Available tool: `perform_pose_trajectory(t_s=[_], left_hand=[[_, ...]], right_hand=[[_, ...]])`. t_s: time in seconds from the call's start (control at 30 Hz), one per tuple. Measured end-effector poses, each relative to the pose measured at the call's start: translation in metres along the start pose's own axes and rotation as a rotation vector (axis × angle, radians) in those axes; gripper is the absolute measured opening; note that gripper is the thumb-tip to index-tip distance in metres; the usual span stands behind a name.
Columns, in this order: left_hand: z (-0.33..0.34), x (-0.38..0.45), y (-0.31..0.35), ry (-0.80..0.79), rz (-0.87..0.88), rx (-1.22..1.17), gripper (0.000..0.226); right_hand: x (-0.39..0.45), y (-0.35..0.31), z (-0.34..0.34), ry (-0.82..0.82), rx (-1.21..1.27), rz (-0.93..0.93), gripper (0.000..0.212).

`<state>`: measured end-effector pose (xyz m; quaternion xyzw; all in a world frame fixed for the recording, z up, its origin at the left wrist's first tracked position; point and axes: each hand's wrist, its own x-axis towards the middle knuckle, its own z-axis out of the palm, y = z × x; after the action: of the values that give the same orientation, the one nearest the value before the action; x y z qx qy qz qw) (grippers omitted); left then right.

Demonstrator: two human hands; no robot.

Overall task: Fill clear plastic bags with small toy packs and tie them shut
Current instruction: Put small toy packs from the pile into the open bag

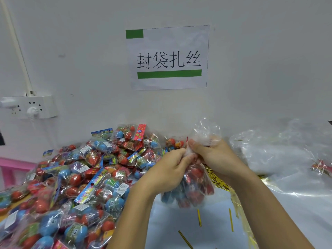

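Crinkly clear bag (pixel 194 186) of round toy packs, its gathered neck pinched by left hand (pixel 168 169) and right hand (pixel 213 157).

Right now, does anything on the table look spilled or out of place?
Yes. Several gold twist ties lie scattered singly on the table below the filled bag, apart from the gold tie bundle. Nothing looks damaged.
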<state>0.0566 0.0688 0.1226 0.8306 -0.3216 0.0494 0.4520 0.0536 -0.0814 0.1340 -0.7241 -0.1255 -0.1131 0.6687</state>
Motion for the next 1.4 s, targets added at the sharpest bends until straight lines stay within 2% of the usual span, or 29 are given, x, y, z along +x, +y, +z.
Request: perform_pose_trajectory(t_s=[0.07, 0.17, 0.33, 0.43, 0.57, 0.67, 0.77, 0.97, 1.1, 1.27, 1.4], left_hand=[[0.0, 0.0, -0.002, 0.016, -0.005, 0.026, 0.035], [-0.004, 0.001, -0.006, 0.1, -0.021, 0.095, 0.041], [-0.004, 0.004, -0.014, 0.217, -0.073, 0.215, 0.026], [0.006, 0.007, -0.011, 0.226, -0.082, 0.316, 0.018], [0.012, 0.01, -0.004, 0.235, -0.023, 0.26, 0.023], [0.012, 0.01, -0.006, 0.2, -0.001, 0.203, 0.025], [0.006, 0.007, -0.007, 0.117, -0.032, 0.124, 0.031], [0.002, 0.002, -0.008, 0.017, -0.071, -0.194, 0.023], [0.002, -0.002, -0.013, -0.007, -0.071, -0.386, 0.029], [0.004, -0.002, -0.015, 0.062, -0.114, -0.389, 0.029], [0.004, 0.0, -0.017, 0.11, -0.127, -0.337, 0.041]], right_hand=[[0.0, -0.001, 0.001, -0.019, 0.054, 0.016, 0.037], [-0.002, -0.002, -0.003, -0.086, 0.061, 0.026, 0.017], [-0.008, -0.01, -0.008, -0.265, -0.356, 0.091, 0.041], [-0.005, -0.009, 0.003, -0.126, -0.425, 0.058, 0.033], [-0.001, -0.004, 0.006, 0.067, -0.261, 0.053, 0.04], [-0.001, -0.003, 0.006, 0.117, -0.138, 0.063, 0.038], [-0.001, -0.003, 0.008, 0.137, -0.052, 0.089, 0.047], [0.0, -0.005, 0.003, 0.126, 0.088, 0.095, 0.022], [0.001, -0.003, 0.0, 0.112, 0.106, 0.107, 0.022], [0.001, -0.001, -0.004, 0.069, 0.068, 0.111, 0.024], [0.001, -0.001, -0.004, 0.035, 0.055, 0.111, 0.024]])
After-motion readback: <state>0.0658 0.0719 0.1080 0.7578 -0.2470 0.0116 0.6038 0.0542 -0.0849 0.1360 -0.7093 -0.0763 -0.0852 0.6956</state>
